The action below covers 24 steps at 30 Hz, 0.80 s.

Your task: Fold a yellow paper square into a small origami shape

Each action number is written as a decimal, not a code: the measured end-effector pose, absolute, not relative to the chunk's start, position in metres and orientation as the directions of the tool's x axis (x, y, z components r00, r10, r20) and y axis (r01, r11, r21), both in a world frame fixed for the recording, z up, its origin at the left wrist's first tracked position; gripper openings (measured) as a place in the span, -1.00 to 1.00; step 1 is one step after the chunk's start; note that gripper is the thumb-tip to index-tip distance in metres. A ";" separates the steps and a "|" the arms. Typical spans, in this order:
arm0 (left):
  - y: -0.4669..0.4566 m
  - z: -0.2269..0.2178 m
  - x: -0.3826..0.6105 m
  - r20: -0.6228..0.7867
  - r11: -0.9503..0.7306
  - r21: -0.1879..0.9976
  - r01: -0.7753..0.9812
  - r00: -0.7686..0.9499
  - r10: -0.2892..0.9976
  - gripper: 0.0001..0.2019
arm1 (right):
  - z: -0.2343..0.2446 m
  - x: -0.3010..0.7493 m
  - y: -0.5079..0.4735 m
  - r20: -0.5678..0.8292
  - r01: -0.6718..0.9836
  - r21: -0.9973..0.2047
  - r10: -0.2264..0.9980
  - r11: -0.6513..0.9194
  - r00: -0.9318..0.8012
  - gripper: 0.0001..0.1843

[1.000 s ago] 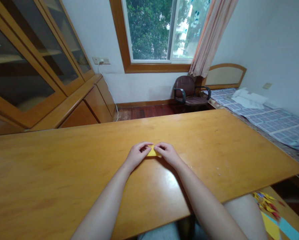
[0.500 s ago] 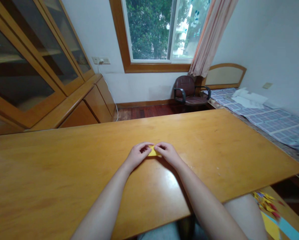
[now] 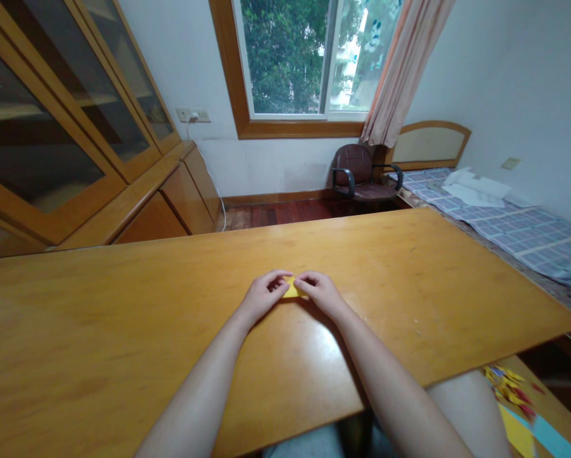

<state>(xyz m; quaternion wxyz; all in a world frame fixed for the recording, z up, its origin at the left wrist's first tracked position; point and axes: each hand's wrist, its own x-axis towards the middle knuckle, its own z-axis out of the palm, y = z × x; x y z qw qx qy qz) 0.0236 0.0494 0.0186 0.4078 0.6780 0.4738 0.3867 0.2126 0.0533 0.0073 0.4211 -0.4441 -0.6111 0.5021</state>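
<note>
A small piece of yellow paper [image 3: 292, 291] is at the middle of the wooden table [image 3: 123, 331], between my two hands. My left hand [image 3: 265, 292] pinches its left side with thumb and fingers. From the other side, my right hand [image 3: 318, 290] has its thumb and fingers closed on the paper's right part. The fingertips of both hands nearly meet at the paper's top edge. Much of the paper is hidden under the fingers, so its folds cannot be made out.
On a lower surface at the bottom right lie a pile of yellow and red paper pieces [image 3: 512, 389], a yellow sheet [image 3: 518, 432] and a light blue sheet [image 3: 555, 437]. A brown armchair [image 3: 355, 168] stands beyond the table, beside a bed [image 3: 519, 219]. Glass-door cabinets [image 3: 118, 184] line the left.
</note>
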 end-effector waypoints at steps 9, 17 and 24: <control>0.049 0.021 0.024 0.127 -0.209 0.920 0.333 0.252 0.959 -0.72 | 0.008 0.212 0.053 0.076 0.119 -0.987 0.967 0.107 -0.244 -0.72; 0.050 0.018 0.024 0.125 -0.207 0.920 0.332 0.251 0.960 -0.74 | 0.010 0.211 0.053 0.066 0.127 -0.987 0.970 0.098 -0.235 -0.70; 0.050 0.018 0.024 0.119 -0.201 0.913 0.355 0.240 0.964 -0.78 | 0.009 0.212 0.053 0.072 0.120 -0.987 0.969 0.102 -0.238 -0.71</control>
